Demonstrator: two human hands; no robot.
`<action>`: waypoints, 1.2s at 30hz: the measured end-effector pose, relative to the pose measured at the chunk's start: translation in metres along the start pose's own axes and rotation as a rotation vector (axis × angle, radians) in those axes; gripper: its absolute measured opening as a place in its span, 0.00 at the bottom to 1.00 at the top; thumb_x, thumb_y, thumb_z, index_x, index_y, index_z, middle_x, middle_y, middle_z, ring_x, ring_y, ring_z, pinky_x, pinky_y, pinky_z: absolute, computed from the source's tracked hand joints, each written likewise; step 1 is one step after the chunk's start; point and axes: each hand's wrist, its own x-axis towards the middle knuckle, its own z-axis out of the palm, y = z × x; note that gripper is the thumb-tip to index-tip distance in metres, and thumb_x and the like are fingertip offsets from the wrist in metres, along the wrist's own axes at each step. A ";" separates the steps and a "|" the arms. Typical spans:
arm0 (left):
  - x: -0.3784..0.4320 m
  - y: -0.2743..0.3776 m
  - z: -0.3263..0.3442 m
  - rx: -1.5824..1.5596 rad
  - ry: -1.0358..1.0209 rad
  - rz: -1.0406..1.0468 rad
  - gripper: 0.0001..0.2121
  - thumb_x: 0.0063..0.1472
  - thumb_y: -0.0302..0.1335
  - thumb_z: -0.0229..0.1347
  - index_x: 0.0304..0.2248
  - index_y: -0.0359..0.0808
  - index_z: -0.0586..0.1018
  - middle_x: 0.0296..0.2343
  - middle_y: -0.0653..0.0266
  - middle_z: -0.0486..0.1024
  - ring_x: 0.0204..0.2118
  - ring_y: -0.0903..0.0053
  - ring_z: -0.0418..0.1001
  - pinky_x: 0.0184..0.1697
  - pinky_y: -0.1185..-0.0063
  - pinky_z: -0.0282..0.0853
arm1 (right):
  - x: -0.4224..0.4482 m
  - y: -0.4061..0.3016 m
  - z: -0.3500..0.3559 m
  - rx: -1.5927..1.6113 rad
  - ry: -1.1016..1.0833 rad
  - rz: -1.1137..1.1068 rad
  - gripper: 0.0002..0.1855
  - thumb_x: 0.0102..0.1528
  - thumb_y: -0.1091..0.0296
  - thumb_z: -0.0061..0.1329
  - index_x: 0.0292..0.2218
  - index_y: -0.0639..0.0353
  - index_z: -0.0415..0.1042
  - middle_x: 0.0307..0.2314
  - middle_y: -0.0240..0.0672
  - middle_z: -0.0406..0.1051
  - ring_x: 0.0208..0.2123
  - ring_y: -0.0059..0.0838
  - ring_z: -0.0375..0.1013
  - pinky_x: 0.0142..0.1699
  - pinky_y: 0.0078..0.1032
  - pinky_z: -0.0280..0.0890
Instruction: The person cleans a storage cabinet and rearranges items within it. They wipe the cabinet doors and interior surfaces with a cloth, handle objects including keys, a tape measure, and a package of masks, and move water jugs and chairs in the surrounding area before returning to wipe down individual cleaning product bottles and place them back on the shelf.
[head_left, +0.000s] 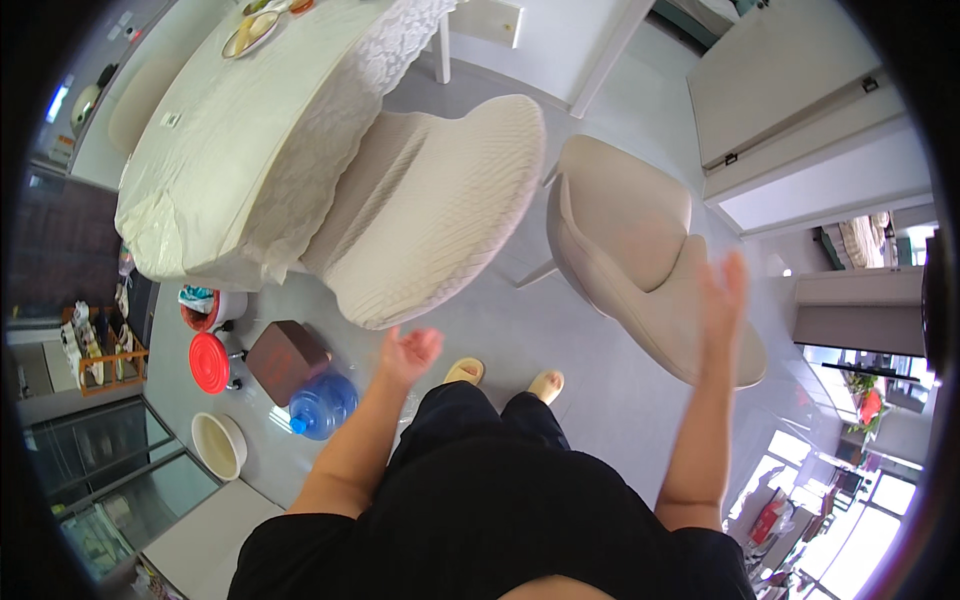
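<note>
My left hand (411, 354) is held out with nothing in it, its fingers loosely curled and apart. Just beyond it is the lower rim of a chair in a cream quilted cover (450, 217); whether they touch I cannot tell. That chair faces the table, its seat partly under the cloth. Raised on the other side, my right hand (721, 300) is blurred by motion, with fingers spread and no object in them. It appears over the backrest of a bare beige upholstered chair (626, 225), which is turned at an angle.
A table with a white lace-edged cloth (225, 142) carries a plate of food (251, 36). Left on the floor are a brown box (281, 360), a blue water-cooler bottle (326, 405), a red round lid (208, 363) and a cream bucket (219, 446). A door (780, 75) stands upper right.
</note>
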 end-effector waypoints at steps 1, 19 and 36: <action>-0.008 -0.043 0.054 0.085 0.357 -0.004 0.27 0.55 0.46 0.45 0.40 0.26 0.65 0.41 0.48 0.64 0.45 0.54 0.63 0.46 0.62 0.61 | 0.012 0.029 -0.052 -0.243 0.212 0.013 0.29 0.50 0.62 0.47 0.51 0.60 0.53 0.45 0.38 0.59 0.44 0.28 0.61 0.49 0.27 0.56; 0.082 -0.249 0.269 0.626 0.137 -0.133 0.19 0.47 0.27 0.49 0.40 0.27 0.65 0.35 0.51 0.69 0.37 0.65 0.70 0.43 0.68 0.66 | 0.080 0.156 -0.198 0.705 -0.135 0.769 0.26 0.44 0.71 0.48 0.44 0.72 0.58 0.38 0.46 0.63 0.42 0.37 0.64 0.44 0.31 0.63; 0.114 -0.200 0.362 0.211 -0.084 0.180 0.19 0.46 0.28 0.48 0.39 0.29 0.67 0.36 0.53 0.69 0.39 0.65 0.68 0.43 0.67 0.64 | 0.326 -0.019 -0.068 0.431 -0.507 0.368 0.23 0.42 0.66 0.45 0.38 0.73 0.63 0.32 0.40 0.66 0.35 0.29 0.66 0.37 0.24 0.61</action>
